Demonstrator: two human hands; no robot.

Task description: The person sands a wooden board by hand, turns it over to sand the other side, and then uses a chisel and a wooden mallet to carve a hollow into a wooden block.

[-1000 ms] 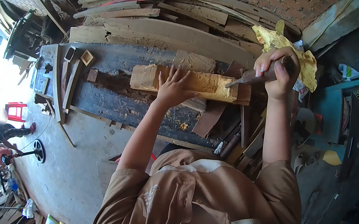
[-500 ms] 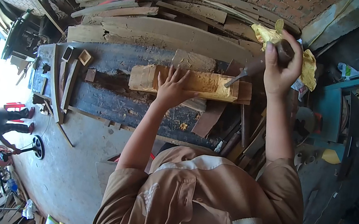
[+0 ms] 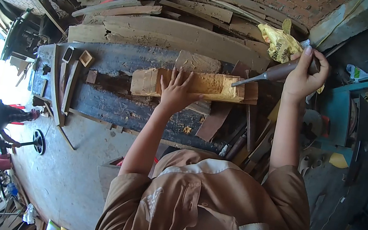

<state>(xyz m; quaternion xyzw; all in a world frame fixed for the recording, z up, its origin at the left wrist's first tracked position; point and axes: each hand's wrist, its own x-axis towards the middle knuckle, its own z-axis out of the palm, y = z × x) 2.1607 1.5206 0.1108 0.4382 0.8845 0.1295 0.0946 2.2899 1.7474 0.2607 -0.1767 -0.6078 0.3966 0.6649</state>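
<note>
A block of light wood [image 3: 209, 86] with a carved hollow lies across the dark, worn workbench [image 3: 120, 57]. My left hand [image 3: 177, 89] rests on the block's left half, its fingers spread flat over the top. My right hand [image 3: 304, 79] is wrapped around the dark wooden handle of a chisel [image 3: 264, 76]. The blade slants down to the left, its tip at the right end of the hollow. The chisel lies at a low angle.
Long boards [image 3: 178, 37] are stacked behind the bench below a brick wall. A yellow bag [image 3: 278, 42] sits near my right hand. Curved strips [image 3: 58, 85] and small wooden boxes [image 3: 86, 58] lie at left. Two people [image 3: 2, 115] are on the far left.
My right hand has moved right and lower, tipping the chisel from a steep to a flatter angle. The left hand stays on the block. The people at far left have shifted.
</note>
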